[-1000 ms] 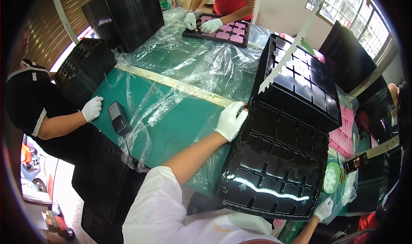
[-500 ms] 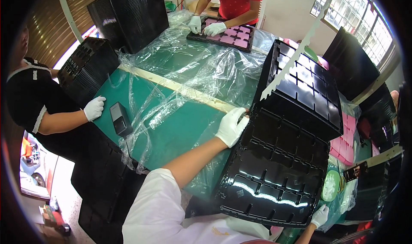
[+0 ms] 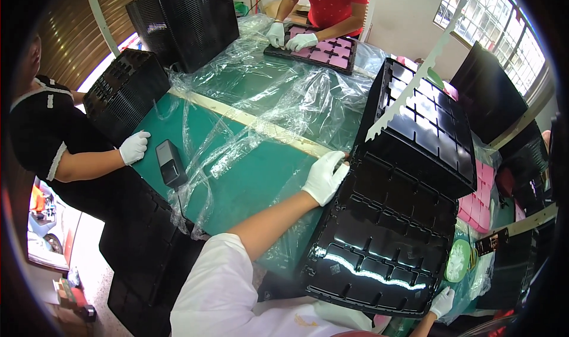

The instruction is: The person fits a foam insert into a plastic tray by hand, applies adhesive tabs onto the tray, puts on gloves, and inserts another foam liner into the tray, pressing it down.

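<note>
A large black plastic tray [image 3: 379,230] with moulded compartments lies tilted before me, its near part shining. White-gloved, my left hand [image 3: 325,177] grips the tray's far left edge, thumb and fingers closed around it. At the near right corner is my right hand [image 3: 442,302], also gloved, with its fingers bent against the tray's edge and partly hidden. Just behind the tray rises a stack of black trays [image 3: 427,117]. A green bowl [image 3: 457,260] with white contents sits beyond my right hand.
Clear plastic film [image 3: 296,106] spreads over the green table [image 3: 237,195], crossed by a pale strip. A dark box-shaped device [image 3: 170,162] lies near a co-worker's gloved hand [image 3: 134,147]. Opposite, another person handles a tray of pink pieces [image 3: 326,52]. More tray stacks [image 3: 184,26] stand behind.
The view has shifted slightly, so the scene sits a little farther right. Both my hands stay at the tray's edges, and the tray has hardly moved.
</note>
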Tool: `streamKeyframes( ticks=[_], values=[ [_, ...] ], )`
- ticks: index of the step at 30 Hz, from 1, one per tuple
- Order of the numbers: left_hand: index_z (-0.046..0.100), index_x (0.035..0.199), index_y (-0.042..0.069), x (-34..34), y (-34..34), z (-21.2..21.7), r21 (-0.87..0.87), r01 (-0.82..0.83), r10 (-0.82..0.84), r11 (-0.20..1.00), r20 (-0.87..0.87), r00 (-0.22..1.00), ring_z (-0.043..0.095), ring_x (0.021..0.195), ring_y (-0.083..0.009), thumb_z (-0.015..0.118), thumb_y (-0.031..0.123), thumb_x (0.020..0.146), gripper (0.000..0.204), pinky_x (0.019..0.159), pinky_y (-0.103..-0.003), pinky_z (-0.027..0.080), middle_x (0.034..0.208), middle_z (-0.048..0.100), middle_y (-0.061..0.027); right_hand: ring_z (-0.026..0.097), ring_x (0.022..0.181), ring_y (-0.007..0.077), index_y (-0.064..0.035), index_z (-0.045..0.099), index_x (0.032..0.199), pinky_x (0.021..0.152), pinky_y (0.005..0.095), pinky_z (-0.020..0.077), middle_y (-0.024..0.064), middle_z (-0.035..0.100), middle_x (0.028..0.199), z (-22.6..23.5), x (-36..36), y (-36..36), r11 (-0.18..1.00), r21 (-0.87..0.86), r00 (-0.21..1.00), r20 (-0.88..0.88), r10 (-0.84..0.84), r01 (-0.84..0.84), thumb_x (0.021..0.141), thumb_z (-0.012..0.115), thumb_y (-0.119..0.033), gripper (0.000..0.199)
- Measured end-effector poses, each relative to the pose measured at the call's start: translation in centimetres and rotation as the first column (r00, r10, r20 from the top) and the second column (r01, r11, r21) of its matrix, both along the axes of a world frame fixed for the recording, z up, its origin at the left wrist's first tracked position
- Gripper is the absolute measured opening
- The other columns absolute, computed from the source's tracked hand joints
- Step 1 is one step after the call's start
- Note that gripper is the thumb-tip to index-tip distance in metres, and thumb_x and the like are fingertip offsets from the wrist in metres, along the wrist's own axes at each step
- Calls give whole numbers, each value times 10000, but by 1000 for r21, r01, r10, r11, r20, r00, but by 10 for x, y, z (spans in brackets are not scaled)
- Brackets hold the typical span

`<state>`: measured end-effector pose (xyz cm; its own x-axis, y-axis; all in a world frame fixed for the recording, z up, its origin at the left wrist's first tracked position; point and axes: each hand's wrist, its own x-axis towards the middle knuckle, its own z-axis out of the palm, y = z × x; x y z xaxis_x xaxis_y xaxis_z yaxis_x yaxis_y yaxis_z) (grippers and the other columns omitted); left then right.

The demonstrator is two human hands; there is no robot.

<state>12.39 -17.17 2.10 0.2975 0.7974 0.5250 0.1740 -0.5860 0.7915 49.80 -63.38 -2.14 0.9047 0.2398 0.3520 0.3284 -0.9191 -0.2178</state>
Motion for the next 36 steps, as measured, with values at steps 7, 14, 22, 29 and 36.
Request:
streamKeyframes(
  ticks=[7,14,22,29,36],
  values=[
    [612,1093,-18,-1,-1,1,-8,7,-7,1000,-3,1000,615,999,-373,567,229,933,298,892,-401,485,1053,639,-213,625,713,394,-53,636,950,654,453,478,216,666,803,1,-2,-1,1000,19,999,37,23,-24,999,479,-343,334],
    [612,1094,-21,-1,-1,-1,-18,14,-14,1000,2,1000,614,1006,-372,569,234,933,304,898,-400,483,1062,638,-215,617,695,389,-45,625,932,640,446,476,212,660,793,-1,-3,-2,998,38,997,55,48,-50,993,495,-332,321],
    [611,1091,-22,-1,-1,0,-15,22,-22,1000,10,1000,615,995,-377,568,230,935,299,889,-399,487,1055,637,-215,638,789,386,-39,615,998,698,417,492,183,681,876,11,-10,5,999,-41,998,-60,-12,9,982,508,-336,316],
    [612,1091,-19,0,-1,0,16,3,-3,1000,1,1000,620,981,-374,571,232,935,298,880,-397,491,1045,639,-213,621,733,408,-34,617,954,666,462,473,228,659,820,4,-4,1,999,-7,999,10,36,-36,987,492,-324,317],
    [612,1090,-17,-2,0,2,-9,15,-15,1000,-3,1000,621,974,-368,567,233,934,298,873,-395,491,1044,640,-207,628,771,410,-65,613,969,681,452,483,202,665,841,6,-4,3,998,-56,999,-34,-12,10,962,512,-344,297]
  ],
)
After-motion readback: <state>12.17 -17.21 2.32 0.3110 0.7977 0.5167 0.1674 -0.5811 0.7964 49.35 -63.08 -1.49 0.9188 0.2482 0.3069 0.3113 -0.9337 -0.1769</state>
